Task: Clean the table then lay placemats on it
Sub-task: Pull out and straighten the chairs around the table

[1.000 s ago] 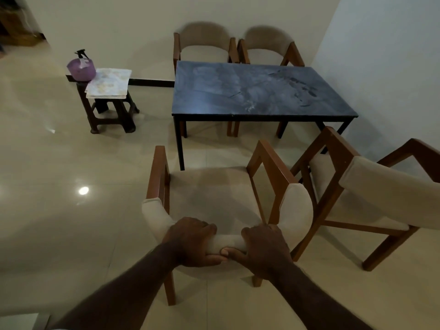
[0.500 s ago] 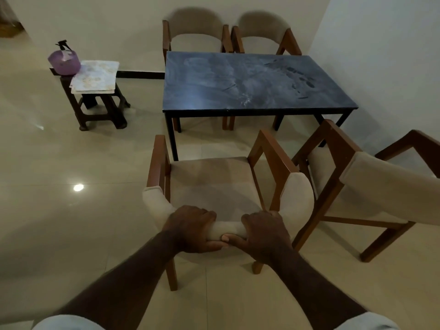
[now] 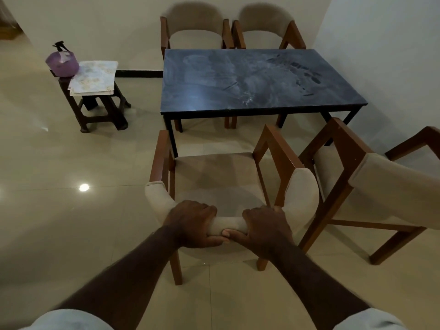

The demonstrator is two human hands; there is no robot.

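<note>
Head view: table (image 3: 262, 77) stands beyond chair (image 3: 214, 177) in left grip (image 3: 192, 225), right grip (image 3: 264, 226).

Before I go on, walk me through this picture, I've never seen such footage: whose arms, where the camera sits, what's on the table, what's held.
No machine here: the arms belong to a person wearing a wide-angle camera on the head, looking forward and down. That is the only view. The left hand and right hand both grip the padded backrest of a chair, which stands clear of the dark table. The tabletop shows pale dusty smears. On a wooden stool to the left lie a stack of patterned placemats and a purple tub with a spray bottle showing above it. The far chairs stand behind the table, the right-hand chair beside the held one.
</note>
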